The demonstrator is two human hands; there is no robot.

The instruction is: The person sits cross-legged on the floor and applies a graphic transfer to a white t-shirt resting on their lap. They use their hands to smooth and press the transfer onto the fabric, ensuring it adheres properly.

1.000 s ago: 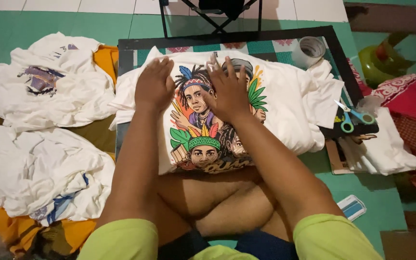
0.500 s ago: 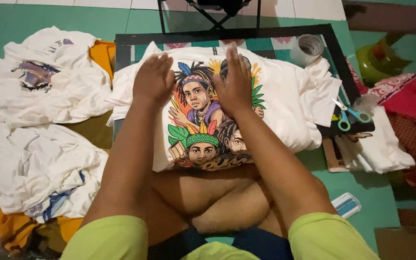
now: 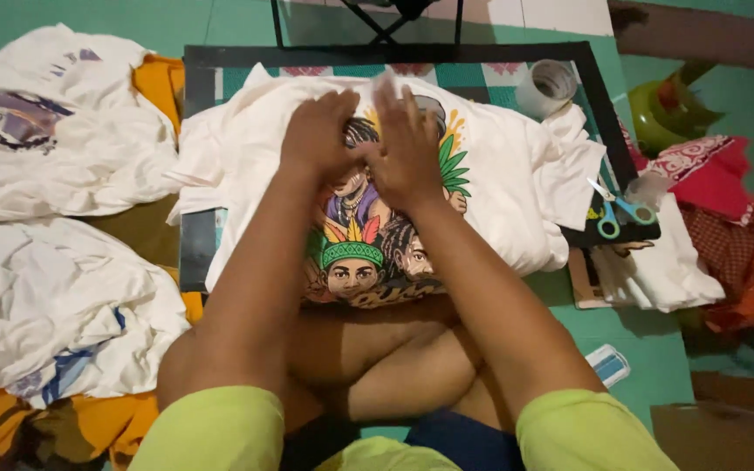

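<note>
A white T-shirt [image 3: 508,192] with a colourful print of faces and feathers [image 3: 361,253] lies spread over a black-framed board [image 3: 195,249] on the floor in front of my crossed legs. My left hand [image 3: 318,133] and my right hand [image 3: 405,146] press flat on the upper part of the print, side by side and touching, fingers pointing away from me. Neither hand holds anything. The shirt's lower edge hangs over my knees.
Piles of white printed shirts [image 3: 54,157] lie at the left, over orange cloth [image 3: 161,80]. A roll of tape [image 3: 546,87] and blue-handled scissors [image 3: 617,209] sit at the right of the board, next to folded white cloth [image 3: 656,270] and red fabric [image 3: 709,174].
My two hands have slid up the print and come together until they touch. The view has shifted slightly, so the shirt sits a little lower and nearer.
</note>
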